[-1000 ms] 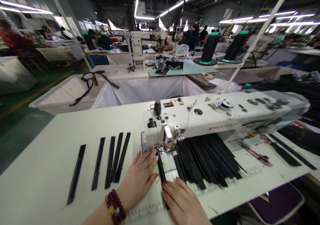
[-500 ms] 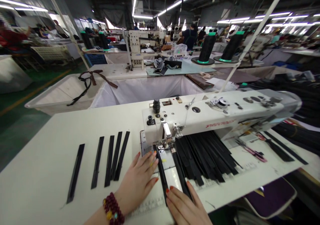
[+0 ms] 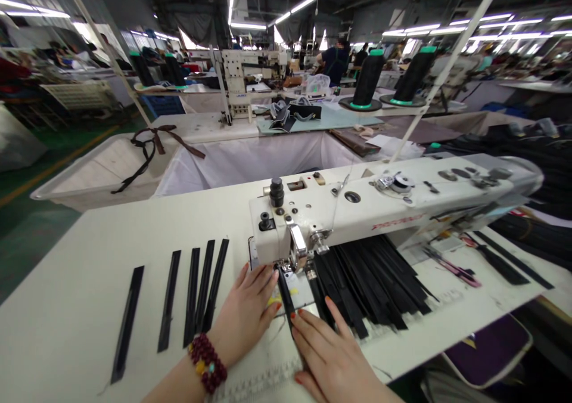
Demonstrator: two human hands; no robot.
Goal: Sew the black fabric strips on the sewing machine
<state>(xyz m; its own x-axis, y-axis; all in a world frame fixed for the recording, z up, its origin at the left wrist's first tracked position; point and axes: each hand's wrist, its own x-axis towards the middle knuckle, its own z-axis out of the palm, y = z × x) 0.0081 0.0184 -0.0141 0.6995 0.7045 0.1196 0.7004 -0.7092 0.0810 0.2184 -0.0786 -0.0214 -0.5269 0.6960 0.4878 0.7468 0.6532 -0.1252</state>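
Note:
A black strip (image 3: 286, 293) lies under the presser foot (image 3: 295, 264) of a white sewing machine (image 3: 339, 209) and runs toward me. My left hand (image 3: 250, 304), with a dark red bead bracelet on its wrist, rests flat on the left of the strip, its fingertips close to the foot. Stretched fingers of my right hand (image 3: 328, 349) press on the strip's near part and cover its end. Both hands are open. Right of the strip, a thick bundle of black strips (image 3: 370, 284) lies under the machine arm. Several separate strips (image 3: 192, 295) are laid out at left.
Pink-handled snips (image 3: 456, 269) and more black strips (image 3: 500, 264) lie at right on the white table (image 3: 58, 307). Behind the table is a cloth-lined bin (image 3: 241, 161). Black thread cones (image 3: 369, 81) stand farther back. A person (image 3: 335, 63) is in the background.
My right hand has slid forward along the strip, closer to the presser foot. Less of the strip shows in front of the foot. My left hand stays beside it; the view shifts slightly.

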